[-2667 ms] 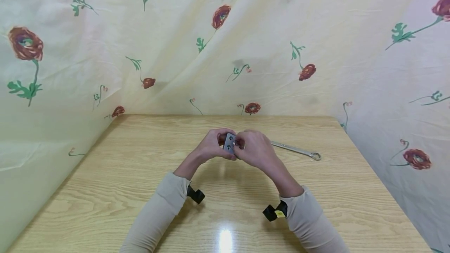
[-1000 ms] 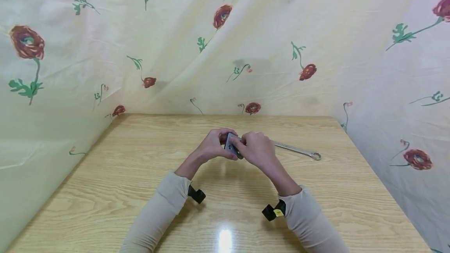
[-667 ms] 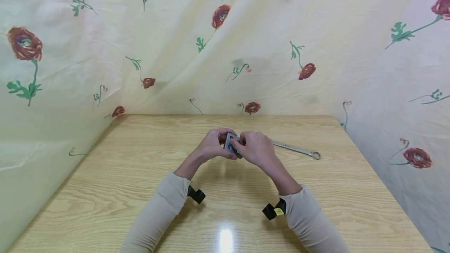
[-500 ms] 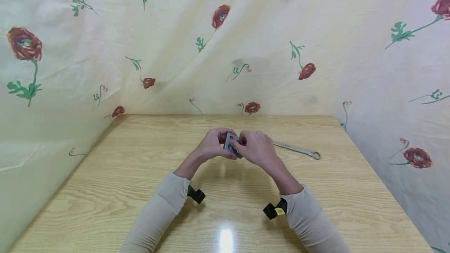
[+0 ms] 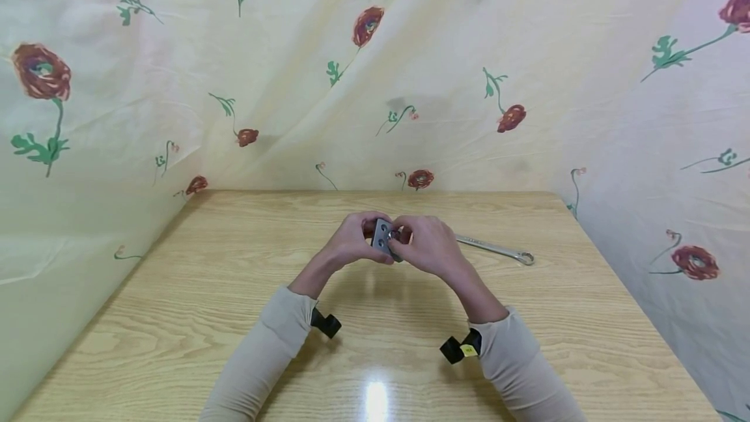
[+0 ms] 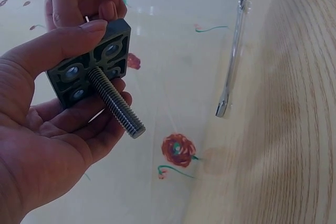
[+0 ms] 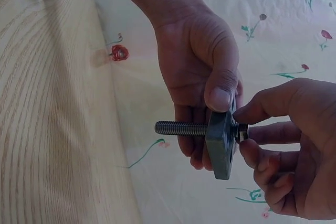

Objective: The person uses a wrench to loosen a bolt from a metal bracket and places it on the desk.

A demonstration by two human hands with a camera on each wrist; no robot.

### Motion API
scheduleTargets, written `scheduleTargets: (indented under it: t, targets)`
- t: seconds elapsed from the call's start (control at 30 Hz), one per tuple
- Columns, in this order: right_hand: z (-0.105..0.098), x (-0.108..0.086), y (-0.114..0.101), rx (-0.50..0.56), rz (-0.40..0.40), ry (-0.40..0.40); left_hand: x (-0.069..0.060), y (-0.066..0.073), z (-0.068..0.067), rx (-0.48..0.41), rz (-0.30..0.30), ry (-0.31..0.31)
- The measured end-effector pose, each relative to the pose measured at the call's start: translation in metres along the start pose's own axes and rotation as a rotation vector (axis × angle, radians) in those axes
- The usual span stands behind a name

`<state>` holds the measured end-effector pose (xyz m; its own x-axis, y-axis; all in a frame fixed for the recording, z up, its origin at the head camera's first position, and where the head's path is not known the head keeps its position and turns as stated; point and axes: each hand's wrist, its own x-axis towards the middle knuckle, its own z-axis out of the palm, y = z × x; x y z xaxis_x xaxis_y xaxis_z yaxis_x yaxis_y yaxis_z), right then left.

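Note:
My left hand (image 5: pixel 349 239) holds a grey square plate (image 5: pixel 382 236) by its edges, raised above the table. The left wrist view shows the thumb on the plate's edge and the other fingers beneath. The plate has corner holes and a ribbed back. A threaded bolt (image 6: pixel 116 100) passes through its middle, its long shank jutting from the ribbed side. On the smooth side, my right hand (image 5: pixel 430 244) pinches the bolt's hex head (image 7: pixel 242 132) between thumb and fingertips. The head sits close to the plate in the right wrist view; whether it touches, I cannot tell.
A steel combination wrench (image 5: pixel 495 249) lies on the wood-grain table (image 5: pixel 234 318), behind and to the right of my right hand. Flowered cloth (image 5: pixel 293 83) hangs around the table's back and sides. Black wrist cameras (image 5: pixel 326 324) stick out below both cuffs.
My right thumb has moved off the plate's face, where it lay about a second ago, back to the bolt's head. The left hand and plate have hardly moved; the wrench stays put.

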<state>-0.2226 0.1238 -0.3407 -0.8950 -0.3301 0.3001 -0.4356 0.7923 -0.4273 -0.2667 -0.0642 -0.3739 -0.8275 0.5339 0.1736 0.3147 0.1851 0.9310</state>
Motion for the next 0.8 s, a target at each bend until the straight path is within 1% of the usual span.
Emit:
scheduleTargets:
  t: [0.2, 0.43, 0.6, 0.8]
  targets:
    - [-0.0009, -0.0007, -0.0002, 0.008, -0.038, 0.004, 0.0008, -0.0006, 0.0000, -0.003, -0.006, 0.004]
    - [-0.0016, -0.0016, -0.0015, -0.021, -0.090, 0.017, 0.0011, -0.0003, -0.0001, 0.014, -0.009, -0.002]
    - [0.0004, -0.0019, -0.0021, -0.020, -0.137, 0.036, 0.0008, -0.0002, 0.0002, 0.006, -0.007, -0.015]
    - [0.0038, -0.0015, -0.0022, -0.056, -0.174, 0.061, 0.0006, -0.0005, 0.0008, -0.004, -0.008, -0.019]
